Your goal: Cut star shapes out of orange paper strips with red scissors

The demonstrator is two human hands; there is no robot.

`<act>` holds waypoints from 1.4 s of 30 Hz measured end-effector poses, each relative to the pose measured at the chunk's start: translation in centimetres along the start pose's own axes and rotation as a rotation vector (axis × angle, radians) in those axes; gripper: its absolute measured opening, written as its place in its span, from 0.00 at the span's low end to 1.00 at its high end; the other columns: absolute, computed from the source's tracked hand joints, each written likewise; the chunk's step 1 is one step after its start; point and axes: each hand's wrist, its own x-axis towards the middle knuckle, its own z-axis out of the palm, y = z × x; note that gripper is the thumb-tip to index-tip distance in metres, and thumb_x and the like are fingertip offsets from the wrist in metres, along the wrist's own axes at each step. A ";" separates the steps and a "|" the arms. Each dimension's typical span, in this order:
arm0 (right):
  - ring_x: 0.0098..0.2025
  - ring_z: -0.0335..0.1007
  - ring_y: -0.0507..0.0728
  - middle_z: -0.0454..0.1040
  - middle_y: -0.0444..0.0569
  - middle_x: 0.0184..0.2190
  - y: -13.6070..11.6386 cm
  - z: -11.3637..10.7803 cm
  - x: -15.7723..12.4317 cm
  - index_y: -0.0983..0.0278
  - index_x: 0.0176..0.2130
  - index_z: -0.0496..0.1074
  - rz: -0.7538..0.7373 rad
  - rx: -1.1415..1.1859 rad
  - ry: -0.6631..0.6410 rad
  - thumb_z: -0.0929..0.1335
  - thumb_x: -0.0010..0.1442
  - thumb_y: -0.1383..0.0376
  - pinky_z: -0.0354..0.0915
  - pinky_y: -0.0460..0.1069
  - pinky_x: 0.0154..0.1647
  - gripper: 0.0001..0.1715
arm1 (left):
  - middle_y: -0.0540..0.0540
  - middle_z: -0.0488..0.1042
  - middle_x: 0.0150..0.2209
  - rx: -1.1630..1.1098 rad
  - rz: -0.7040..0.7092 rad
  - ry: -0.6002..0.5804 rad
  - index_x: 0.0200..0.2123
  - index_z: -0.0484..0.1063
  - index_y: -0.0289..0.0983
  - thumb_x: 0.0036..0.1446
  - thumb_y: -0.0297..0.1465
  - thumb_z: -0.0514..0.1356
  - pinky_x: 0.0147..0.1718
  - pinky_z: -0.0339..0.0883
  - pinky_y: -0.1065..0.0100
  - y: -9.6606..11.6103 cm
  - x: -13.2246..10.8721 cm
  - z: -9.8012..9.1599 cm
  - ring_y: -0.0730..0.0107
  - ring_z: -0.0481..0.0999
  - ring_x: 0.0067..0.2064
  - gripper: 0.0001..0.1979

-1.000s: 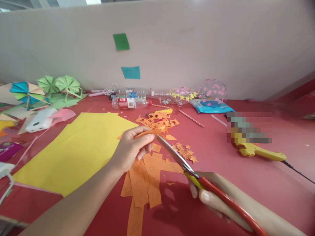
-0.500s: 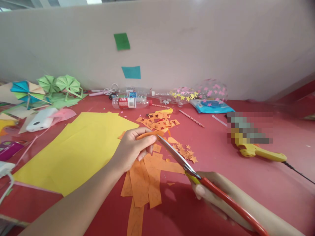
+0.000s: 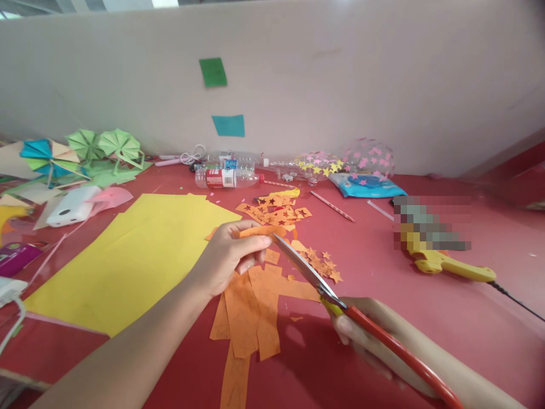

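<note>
Fingers of the left hand, head view, pinch one orange strip above the desk; right hand grips one pair of scissors, tips at the strip's edge, contact unclear. Versus half a second ago: strip turned, more of its face showing; scissors barely moved, so probably little cut progress. Other counts: one green square, one blue square. Cut stars heaped, loose orange pieces overlapping: no reliable count.

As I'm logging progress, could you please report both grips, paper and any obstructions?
Left grip pinching orange strip. Right grip on scissors, tips at strip's edge. Orange sheets below; none blocking blades.
</note>
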 end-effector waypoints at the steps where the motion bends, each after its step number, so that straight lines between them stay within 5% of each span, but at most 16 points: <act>1: 0.16 0.46 0.47 0.52 0.36 0.13 0.1 0.0 0.0 0.61 0.19 0.55 0.000 0.002 0.003 0.66 0.54 0.39 0.44 0.45 0.16 0.33 | 0.53 0.68 0.18 -0.002 0.000 0.000 0.24 0.72 0.34 0.51 0.29 0.62 0.13 0.44 0.75 0.0 0.0 0.0 0.85 0.56 0.15 0.06; 15: 0.15 0.49 0.48 0.54 0.38 0.12 0.2 0.0 -0.1 0.61 0.20 0.60 0.006 0.009 0.024 0.65 0.53 0.38 0.47 0.46 0.16 0.32 | 0.53 0.67 0.17 0.004 -0.002 0.006 0.24 0.72 0.35 0.50 0.29 0.62 0.12 0.44 0.76 0.0 0.0 -0.1 0.85 0.55 0.15 0.06; 30: 0.16 0.47 0.46 0.52 0.35 0.14 -0.1 0.0 0.1 0.61 0.23 0.53 0.107 -0.078 -0.014 0.64 0.55 0.38 0.45 0.42 0.15 0.32 | 0.54 0.67 0.17 0.006 -0.005 -0.004 0.22 0.70 0.35 0.51 0.30 0.62 0.12 0.46 0.76 -0.1 0.0 -0.2 0.85 0.56 0.14 0.08; 42: 0.16 0.47 0.46 0.52 0.35 0.15 0.6 0.2 0.0 0.60 0.25 0.54 0.047 -0.048 -0.022 0.57 0.52 0.30 0.47 0.42 0.15 0.37 | 0.51 0.72 0.22 0.033 0.062 -0.031 0.24 0.71 0.36 0.55 0.33 0.58 0.28 0.66 0.72 -0.7 -0.2 0.5 0.76 0.71 0.25 0.10</act>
